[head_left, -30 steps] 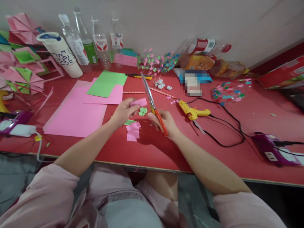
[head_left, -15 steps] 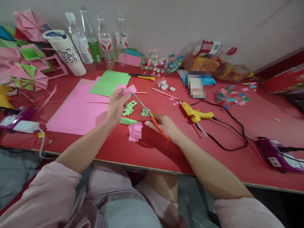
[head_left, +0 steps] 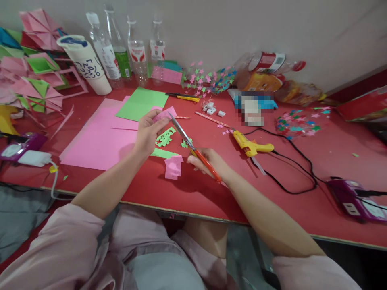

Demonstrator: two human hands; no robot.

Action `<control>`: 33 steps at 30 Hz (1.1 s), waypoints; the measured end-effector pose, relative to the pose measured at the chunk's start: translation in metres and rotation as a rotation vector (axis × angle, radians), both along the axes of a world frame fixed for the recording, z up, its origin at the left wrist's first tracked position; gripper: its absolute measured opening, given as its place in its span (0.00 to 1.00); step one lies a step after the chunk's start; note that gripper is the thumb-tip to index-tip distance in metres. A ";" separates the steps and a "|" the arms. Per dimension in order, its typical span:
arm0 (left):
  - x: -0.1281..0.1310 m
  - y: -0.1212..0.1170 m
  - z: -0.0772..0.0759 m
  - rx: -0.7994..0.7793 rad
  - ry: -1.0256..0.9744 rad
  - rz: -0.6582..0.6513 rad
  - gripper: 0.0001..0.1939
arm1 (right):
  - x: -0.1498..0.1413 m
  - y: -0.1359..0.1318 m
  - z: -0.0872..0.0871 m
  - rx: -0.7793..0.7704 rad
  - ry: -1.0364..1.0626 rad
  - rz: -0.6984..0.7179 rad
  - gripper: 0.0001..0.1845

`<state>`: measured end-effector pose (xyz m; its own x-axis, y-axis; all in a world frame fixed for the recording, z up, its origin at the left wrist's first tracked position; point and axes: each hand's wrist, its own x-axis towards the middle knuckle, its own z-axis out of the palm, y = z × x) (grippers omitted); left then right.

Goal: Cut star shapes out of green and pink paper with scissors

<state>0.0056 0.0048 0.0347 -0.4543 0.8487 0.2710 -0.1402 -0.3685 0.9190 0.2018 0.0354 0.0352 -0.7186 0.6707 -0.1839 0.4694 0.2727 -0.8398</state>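
Note:
My left hand pinches a small folded piece of pink paper above the red table. My right hand grips scissors with orange handles. Their blade tips point up and left and meet the edge of the pink piece. Green paper cut-outs lie on the table just under the blades. A pink scrap lies between my two wrists, and a green strip sits beside it.
Large pink sheets and a green sheet lie at left. A yellow glue gun with a black cable rests at right. Bottles, a white cup, folded paper shapes and paper stars line the back wall. A purple device sits at far right.
The scissors swung from pointing upward down and left onto the pink piece. My left hand moved up and left with the paper. Green cut-outs now show beneath it.

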 end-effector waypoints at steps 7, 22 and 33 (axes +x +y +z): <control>0.001 -0.001 0.001 0.009 0.020 0.023 0.06 | 0.000 0.000 -0.006 0.056 -0.002 -0.054 0.24; 0.001 -0.001 0.001 -0.007 0.041 0.008 0.08 | 0.000 -0.003 0.002 -0.043 0.048 -0.002 0.20; -0.001 0.000 -0.001 -0.011 0.015 -0.038 0.08 | -0.002 -0.006 0.000 -0.156 0.101 -0.046 0.23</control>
<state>0.0048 0.0044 0.0334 -0.4179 0.8680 0.2681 -0.1401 -0.3531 0.9250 0.2000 0.0295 0.0355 -0.7081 0.6722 -0.2163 0.3892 0.1160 -0.9138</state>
